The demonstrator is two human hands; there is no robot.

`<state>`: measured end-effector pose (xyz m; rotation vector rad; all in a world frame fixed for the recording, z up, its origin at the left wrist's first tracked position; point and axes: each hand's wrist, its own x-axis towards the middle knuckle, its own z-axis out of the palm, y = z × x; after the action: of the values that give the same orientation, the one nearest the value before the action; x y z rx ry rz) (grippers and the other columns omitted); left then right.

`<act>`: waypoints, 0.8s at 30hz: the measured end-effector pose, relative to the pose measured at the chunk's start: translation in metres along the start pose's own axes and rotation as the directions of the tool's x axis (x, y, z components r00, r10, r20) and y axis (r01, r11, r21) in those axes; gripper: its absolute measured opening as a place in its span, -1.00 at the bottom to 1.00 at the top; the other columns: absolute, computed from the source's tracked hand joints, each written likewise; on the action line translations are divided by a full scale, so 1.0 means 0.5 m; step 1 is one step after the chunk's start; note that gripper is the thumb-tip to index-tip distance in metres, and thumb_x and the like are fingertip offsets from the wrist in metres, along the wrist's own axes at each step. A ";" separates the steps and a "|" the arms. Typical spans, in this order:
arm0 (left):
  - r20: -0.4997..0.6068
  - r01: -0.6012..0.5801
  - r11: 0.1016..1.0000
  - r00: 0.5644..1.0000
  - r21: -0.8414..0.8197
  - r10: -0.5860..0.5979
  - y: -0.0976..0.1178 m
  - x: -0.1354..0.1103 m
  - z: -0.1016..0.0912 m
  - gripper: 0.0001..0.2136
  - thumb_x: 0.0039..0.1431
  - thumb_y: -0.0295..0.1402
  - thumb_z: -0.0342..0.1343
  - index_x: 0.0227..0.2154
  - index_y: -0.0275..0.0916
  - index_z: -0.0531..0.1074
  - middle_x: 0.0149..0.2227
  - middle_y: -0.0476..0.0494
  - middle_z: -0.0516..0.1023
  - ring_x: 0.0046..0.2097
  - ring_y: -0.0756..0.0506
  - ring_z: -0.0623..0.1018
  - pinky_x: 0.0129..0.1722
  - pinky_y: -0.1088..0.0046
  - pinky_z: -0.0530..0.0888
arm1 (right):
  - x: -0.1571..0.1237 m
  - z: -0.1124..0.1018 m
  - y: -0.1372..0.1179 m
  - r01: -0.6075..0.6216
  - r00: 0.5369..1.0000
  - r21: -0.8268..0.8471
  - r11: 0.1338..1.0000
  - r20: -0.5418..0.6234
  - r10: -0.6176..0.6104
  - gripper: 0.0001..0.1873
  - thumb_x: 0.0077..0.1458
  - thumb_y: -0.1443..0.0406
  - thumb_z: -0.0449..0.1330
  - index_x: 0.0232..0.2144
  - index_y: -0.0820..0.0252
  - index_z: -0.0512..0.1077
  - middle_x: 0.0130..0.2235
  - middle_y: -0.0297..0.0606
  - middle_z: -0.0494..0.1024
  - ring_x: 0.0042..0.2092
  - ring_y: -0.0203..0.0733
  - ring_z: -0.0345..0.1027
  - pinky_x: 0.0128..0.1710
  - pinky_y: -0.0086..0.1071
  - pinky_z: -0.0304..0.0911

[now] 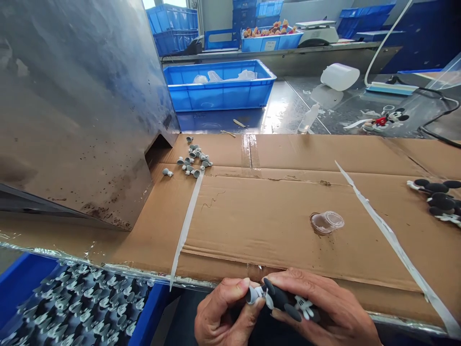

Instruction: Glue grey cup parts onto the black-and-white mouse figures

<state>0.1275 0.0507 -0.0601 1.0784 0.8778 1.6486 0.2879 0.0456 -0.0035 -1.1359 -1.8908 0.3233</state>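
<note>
My left hand [223,312] and my right hand [324,307] hold a black-and-white rubber mouse figure [281,300] low over the front of the cardboard sheet [273,230]. The left fingers pinch a small grey piece [255,294] at the figure's end, and the right fingers wrap its black body. Farther up the cardboard lies a loose heap of small grey parts [192,159]. A clear plastic cup [326,222] lies on its side to the right. Several black figures [437,199] lie at the right edge.
A dented steel panel [72,110] rises at the left. A blue crate of figures [72,302] sits at the lower left. Beyond the cardboard stand a blue crate with plastic bags [219,86], a white jug [340,77] and a scale [317,31].
</note>
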 end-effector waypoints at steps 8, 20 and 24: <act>0.027 0.017 1.000 0.999 0.018 -0.018 -0.001 -0.002 -0.007 -0.83 0.14 -0.37 0.43 -0.19 -0.06 0.66 -0.33 0.01 0.71 -0.36 0.00 0.66 -0.30 0.61 0.60 | -0.028 0.000 0.013 -0.047 0.996 0.001 0.999 0.072 0.047 -0.70 0.28 0.35 0.29 0.05 0.07 0.44 -0.14 -0.30 0.71 -0.15 -0.28 0.65 -0.01 -0.63 0.45; 0.058 0.033 0.999 0.998 0.011 -0.034 -0.003 -0.001 -0.014 -0.82 0.15 -0.36 0.42 -0.18 -0.03 0.67 -0.32 0.02 0.72 -0.34 0.00 0.66 -0.25 0.60 0.58 | -0.041 -0.002 0.017 -0.110 0.987 0.031 0.993 0.122 0.105 -0.54 0.19 0.40 0.36 0.09 -0.05 0.44 -0.08 -0.37 0.70 -0.10 -0.25 0.64 0.03 -0.62 0.44; 0.051 0.041 0.999 0.998 -0.014 -0.040 -0.007 -0.002 -0.013 -0.82 0.15 -0.35 0.42 -0.18 -0.01 0.67 -0.33 0.01 0.71 -0.35 -0.02 0.66 -0.28 0.58 0.59 | -0.036 0.002 0.018 -0.066 0.995 0.014 0.998 0.071 0.065 -0.66 0.24 0.30 0.35 0.04 -0.05 0.48 -0.14 -0.40 0.72 -0.16 -0.28 0.66 -0.01 -0.67 0.44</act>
<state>0.1230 0.0505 -0.0658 1.0809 0.8478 1.5850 0.2956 0.0363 -0.0194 -1.1912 -1.9119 0.4190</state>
